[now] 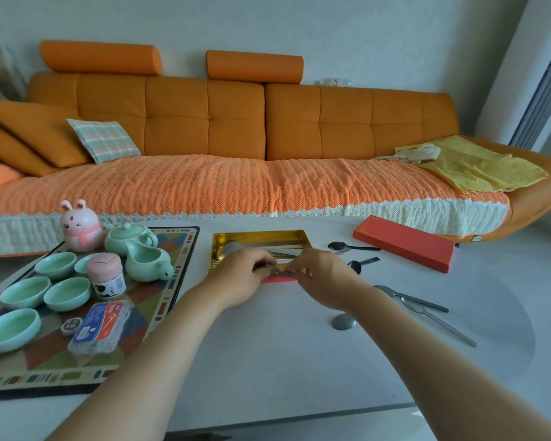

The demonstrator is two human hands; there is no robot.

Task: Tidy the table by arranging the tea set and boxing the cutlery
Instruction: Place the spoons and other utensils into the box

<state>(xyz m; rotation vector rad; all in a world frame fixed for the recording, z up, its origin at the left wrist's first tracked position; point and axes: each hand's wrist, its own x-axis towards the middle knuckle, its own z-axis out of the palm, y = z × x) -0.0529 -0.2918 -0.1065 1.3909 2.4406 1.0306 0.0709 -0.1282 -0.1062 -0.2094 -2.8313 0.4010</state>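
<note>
So the gold-lined box (258,238) sits mid-table and everything hangs off that. Left of it, the tea set is already parked on the patterned mat (159,300): teapot (129,238), pitcher (147,262) and green cups (67,292). Left hand (240,278) and right hand (323,276) meet at the box's near edge, both pinching a thin gold piece lying left-right across it; can't tell exactly what it is. A spoon (236,248) already lies in the box. Right of the box, loose spoons (352,247) lie handles pointing right, with grey ones (423,305) nearer the right arm, so I'd guess that hand grabs next. The red lid (404,241) waits far right.
</note>
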